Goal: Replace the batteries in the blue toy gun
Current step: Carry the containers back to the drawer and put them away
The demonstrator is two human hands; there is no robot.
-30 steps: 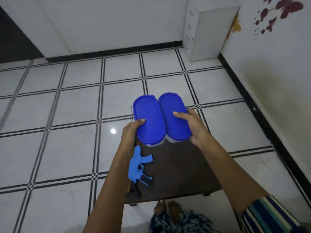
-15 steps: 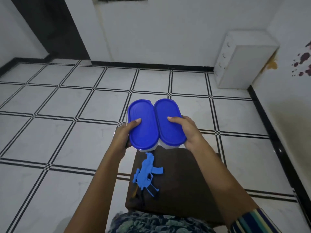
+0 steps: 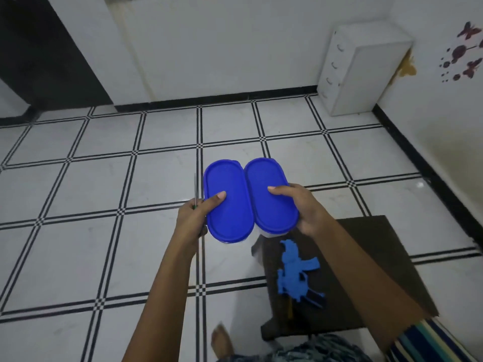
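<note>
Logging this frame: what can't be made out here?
Head view:
- Contents of left container and right container: opaque blue lids cover them.
- thin tool in left hand: handle buried in the grip, type unclear.
- blue toy gun: battery cover too small, blurred.
- item beneath the gun: mostly covered by it.

Left container (image 3: 230, 178) touches right container (image 3: 269, 178), one in left hand (image 3: 193, 220), other in right hand (image 3: 305, 210). Toy gun (image 3: 295, 275) lies on low table (image 3: 366, 244), nearer. Drawer unit (image 3: 366, 74) far right corner.
</note>
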